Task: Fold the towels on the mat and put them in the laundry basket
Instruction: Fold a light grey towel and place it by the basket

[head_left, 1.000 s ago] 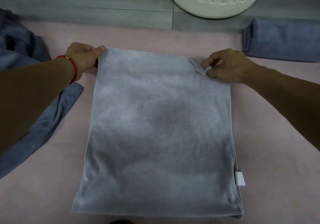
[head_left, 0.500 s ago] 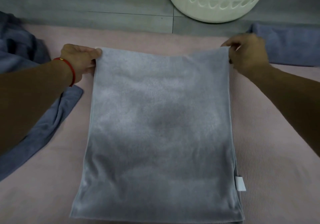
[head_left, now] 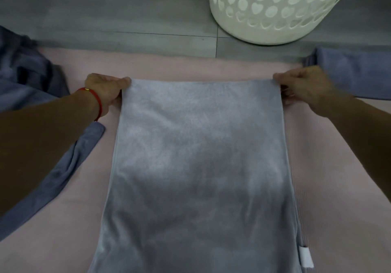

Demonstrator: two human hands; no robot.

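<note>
Pink mat (head_left: pixel 330 188) on grey floor (head_left: pixel 105 8), towels (head_left: pixel 198 167) atop.

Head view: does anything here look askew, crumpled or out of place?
Mostly tidy. The grey towel lies flat on the pink mat, its far corners pinched by the left hand and right hand. The one untidy thing is the crumpled blue towel at the left, trailing under the left forearm.

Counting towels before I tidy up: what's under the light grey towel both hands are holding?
Around the light grey towel, only the pink mat shows, so it lies on that. Whatever sits directly beneath is covered; a second layer or another towel cannot be ruled out.
</note>
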